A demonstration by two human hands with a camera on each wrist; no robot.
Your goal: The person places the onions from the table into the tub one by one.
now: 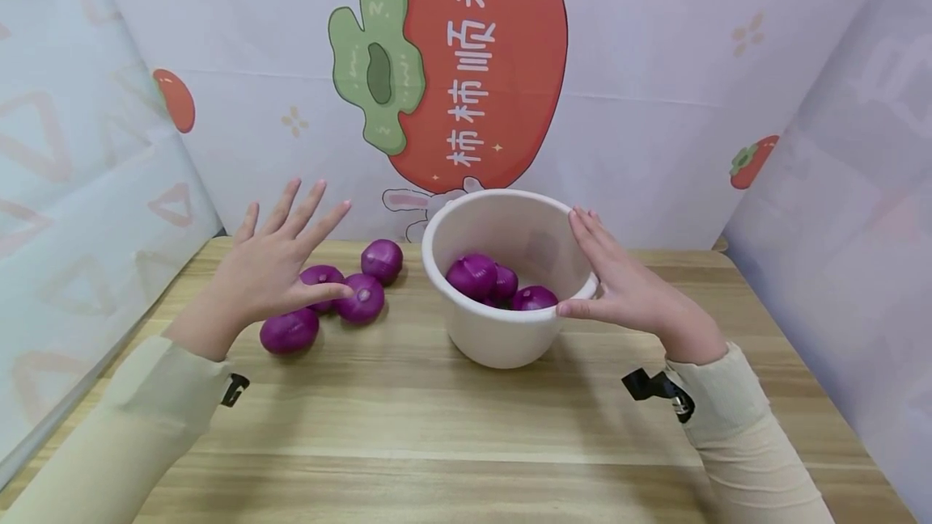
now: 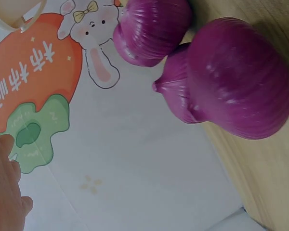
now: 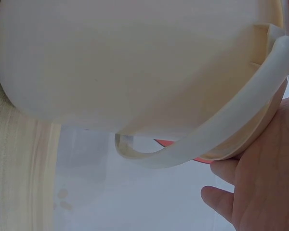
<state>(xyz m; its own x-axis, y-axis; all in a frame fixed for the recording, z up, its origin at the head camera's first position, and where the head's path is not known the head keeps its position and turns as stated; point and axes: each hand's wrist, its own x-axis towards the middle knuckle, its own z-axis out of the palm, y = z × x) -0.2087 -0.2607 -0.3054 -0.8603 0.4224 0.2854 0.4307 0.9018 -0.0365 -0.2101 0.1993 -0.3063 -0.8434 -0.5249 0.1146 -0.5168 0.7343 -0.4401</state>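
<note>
My left hand (image 1: 265, 277) hovers with spread, straight fingers over several purple onions (image 1: 290, 331) lying left of the bucket, and it holds nothing. In the head view its thumb overlaps one onion (image 1: 364, 303). Large in the left wrist view are a few of these onions (image 2: 241, 79). A white plastic bucket (image 1: 502, 342) stands upright at the table's middle, with several purple onions (image 1: 472, 276) inside. My right hand (image 1: 629, 289) rests on the bucket's right rim, fingers extended and thumb toward the near side. The bucket's handle (image 3: 231, 108) hangs down along its outside.
All this stands on a wood-grain table (image 1: 408, 443). Close behind the bucket rises a white backdrop (image 1: 641, 128) printed with a large persimmon (image 1: 524, 63). Pale sheets (image 1: 859, 249) hang along both sides of the table.
</note>
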